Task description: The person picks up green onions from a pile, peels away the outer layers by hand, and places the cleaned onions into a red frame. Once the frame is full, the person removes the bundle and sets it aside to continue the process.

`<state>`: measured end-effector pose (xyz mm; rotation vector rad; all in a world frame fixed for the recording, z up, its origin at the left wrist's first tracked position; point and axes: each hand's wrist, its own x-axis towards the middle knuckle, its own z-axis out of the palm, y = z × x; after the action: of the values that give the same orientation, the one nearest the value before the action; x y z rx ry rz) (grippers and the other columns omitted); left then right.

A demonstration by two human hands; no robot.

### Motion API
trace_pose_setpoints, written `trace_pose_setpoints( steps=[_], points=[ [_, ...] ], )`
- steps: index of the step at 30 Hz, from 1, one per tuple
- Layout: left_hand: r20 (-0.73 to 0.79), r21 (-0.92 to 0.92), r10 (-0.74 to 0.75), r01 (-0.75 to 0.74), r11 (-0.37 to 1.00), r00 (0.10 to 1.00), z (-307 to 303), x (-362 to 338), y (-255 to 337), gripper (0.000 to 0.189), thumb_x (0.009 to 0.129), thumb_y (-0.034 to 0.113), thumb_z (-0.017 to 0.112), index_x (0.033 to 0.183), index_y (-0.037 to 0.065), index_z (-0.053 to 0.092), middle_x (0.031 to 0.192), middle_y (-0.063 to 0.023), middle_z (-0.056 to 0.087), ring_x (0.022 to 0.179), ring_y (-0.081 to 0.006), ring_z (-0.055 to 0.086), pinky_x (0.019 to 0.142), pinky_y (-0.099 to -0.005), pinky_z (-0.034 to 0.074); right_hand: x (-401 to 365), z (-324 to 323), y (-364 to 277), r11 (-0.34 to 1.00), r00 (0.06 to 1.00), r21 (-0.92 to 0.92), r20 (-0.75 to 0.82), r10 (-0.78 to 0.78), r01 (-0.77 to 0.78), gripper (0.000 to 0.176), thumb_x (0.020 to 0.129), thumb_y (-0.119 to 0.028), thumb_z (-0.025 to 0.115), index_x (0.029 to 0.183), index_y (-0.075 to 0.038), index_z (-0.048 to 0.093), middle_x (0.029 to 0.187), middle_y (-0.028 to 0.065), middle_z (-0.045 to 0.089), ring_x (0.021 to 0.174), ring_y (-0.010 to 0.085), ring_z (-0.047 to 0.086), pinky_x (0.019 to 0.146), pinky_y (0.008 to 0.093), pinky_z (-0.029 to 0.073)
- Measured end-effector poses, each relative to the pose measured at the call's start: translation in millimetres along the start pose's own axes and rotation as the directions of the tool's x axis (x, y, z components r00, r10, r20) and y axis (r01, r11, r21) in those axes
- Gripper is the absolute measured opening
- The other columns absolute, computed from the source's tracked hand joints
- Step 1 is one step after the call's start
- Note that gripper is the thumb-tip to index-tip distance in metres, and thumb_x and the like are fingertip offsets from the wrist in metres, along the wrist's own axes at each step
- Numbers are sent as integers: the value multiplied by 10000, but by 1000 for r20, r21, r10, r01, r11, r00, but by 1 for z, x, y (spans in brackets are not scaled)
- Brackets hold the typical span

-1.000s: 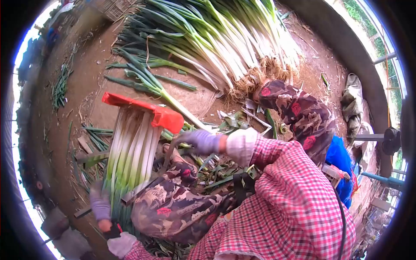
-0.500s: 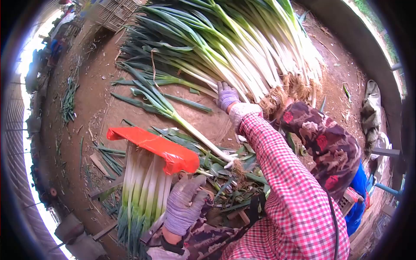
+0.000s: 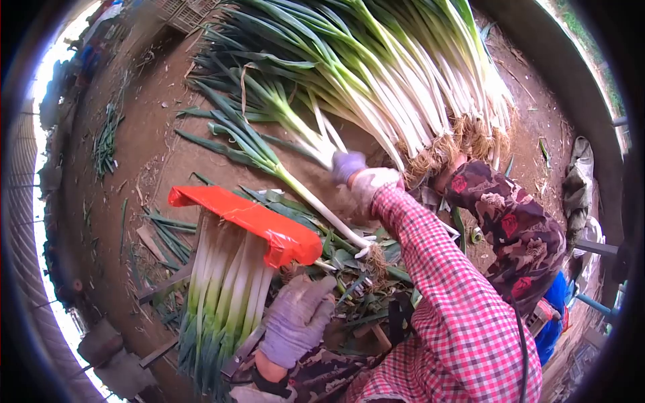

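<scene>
My right hand (image 3: 349, 168), in a purple-grey glove and smeared by motion, grips pulled-out green onions (image 3: 310, 140) by their white stalks. Just beyond lies the big pile of long green onions (image 3: 396, 87), roots toward the right. My left hand (image 3: 300, 319), gloved too, rests over my knee with loosely bent fingers and nothing visible in it. Next to it, a bundle of green onions (image 3: 225, 289) hangs tops down, its root end covered by an orange-red plastic piece (image 3: 252, 225). A single green onion (image 3: 316, 208) lies between the bundle and the pile.
Cut leaves and trimmings (image 3: 349, 289) litter the ground before me. Another person's patterned sleeve (image 3: 507, 221) reaches to the pile's roots from the right. A plastic crate (image 3: 185, 13) stands at the back left. A metal bar (image 3: 242, 352) runs beside the bundle.
My right hand has drawn back a little from the pile, and green onions have come away toward me with it. My left hand stays in about the same place.
</scene>
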<state>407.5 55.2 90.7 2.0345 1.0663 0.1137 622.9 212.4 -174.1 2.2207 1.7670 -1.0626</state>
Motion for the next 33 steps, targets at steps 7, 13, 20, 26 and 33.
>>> trace_pose_setpoints(
  steps=[7, 13, 20, 26, 33],
  points=[
    [-93, 84, 112, -104, 991, 989, 13, -8, -1, 287, 800, 65, 604, 1086, 61, 591, 927, -164, 606, 842, -324, 593, 748, -378, 481, -91, 100, -5, 617, 971, 782, 71, -227, 87, 512, 682, -307, 720, 1079, 0, 618, 985, 143, 666, 886, 232, 633, 806, 304, 489],
    [14, 111, 18, -20, 994, 1000, 18, -10, -3, 376, 782, 154, 637, 1147, 90, 570, 965, -164, 612, 882, -329, 591, 779, -391, 482, -207, 71, 53, -4, 640, 767, 532, -554, -641, 346, 908, -342, 574, 1117, -68, 544, 793, 53, 591, 684, 168, 604, 638, 305, 545],
    [-159, 433, 254, -164, 886, 954, 55, 6, -17, 743, 700, 305, 708, 1361, 176, 394, 1289, -184, 453, 1182, -334, 459, 980, -407, 385, -320, -16, 59, 133, 670, 921, 360, -649, -367, 324, 914, -153, 563, 1200, -19, 491, 768, 37, 598, 611, 105, 591, 545, 226, 520],
    [-225, 516, 723, -549, 657, 653, 70, 49, -11, 598, 596, 251, 751, 1157, 178, 558, 1106, -110, 559, 1020, -291, 549, 876, -396, 430, -458, -97, 40, 88, 583, 786, 523, -622, -611, 297, 890, -79, 548, 1154, -8, 434, 722, 36, 559, 603, 120, 604, 507, 247, 527],
    [-439, 4, 740, -823, 568, 509, 54, 89, -36, 264, 614, 134, 688, 840, 143, 553, 789, -44, 559, 785, -248, 565, 740, -361, 464, -554, -151, 90, 280, 593, 837, 535, -602, -471, 382, 767, -55, 668, 1088, 14, 472, 770, 91, 559, 633, 180, 599, 494, 321, 488]
  ],
)
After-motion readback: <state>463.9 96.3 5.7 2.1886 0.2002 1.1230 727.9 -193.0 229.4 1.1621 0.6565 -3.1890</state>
